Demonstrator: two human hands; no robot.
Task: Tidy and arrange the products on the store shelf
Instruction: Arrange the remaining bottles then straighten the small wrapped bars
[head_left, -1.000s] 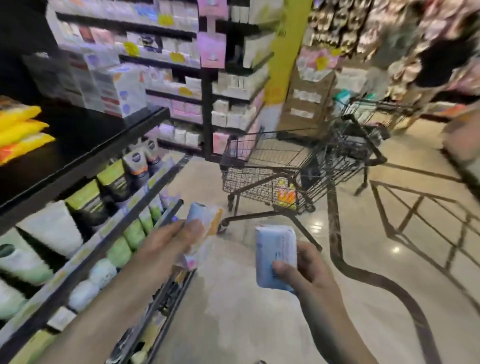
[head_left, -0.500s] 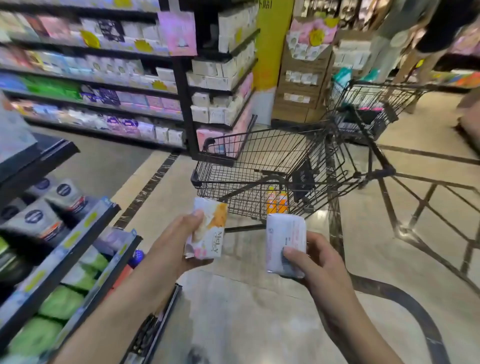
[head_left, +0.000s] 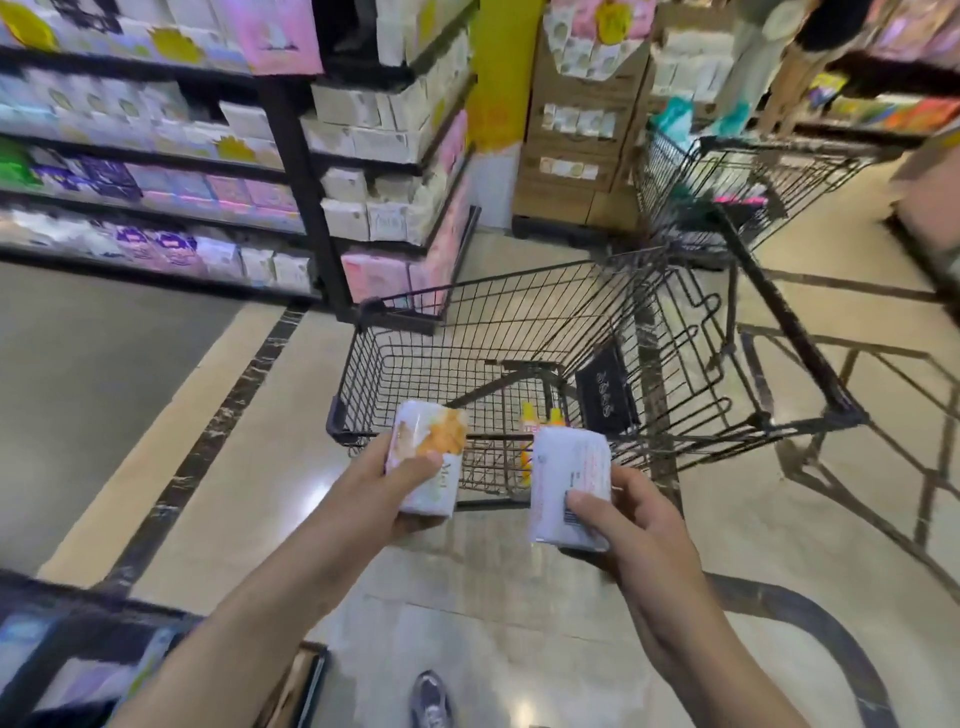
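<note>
- The left hand (head_left: 400, 488) has its grip curled round a white pack with an orange picture (head_left: 428, 462), thumb across the front face, held upright just before the near rim of the shopping cart (head_left: 571, 364).
- The right hand (head_left: 628, 525) pinches a plain white pack (head_left: 563, 488) by its lower edge, thumb on the printed side; most of the pack stands free above the fingers, so it could tip or slip out if the wrist turns quickly.
- Both packs hang over the floor (head_left: 519, 597), not over the cart basket; a dropped pack would probably land on the tiles.
- The shelf edge (head_left: 104, 639) sits low at the left, well apart from both packs, and everything there is blurred, so choosing the right slot looks error-prone.
- With both hands full, neither can steady the cart or clear a space on the shelf.
- A second cart (head_left: 737, 187) stands close behind the first, narrowing the aisle.
</note>
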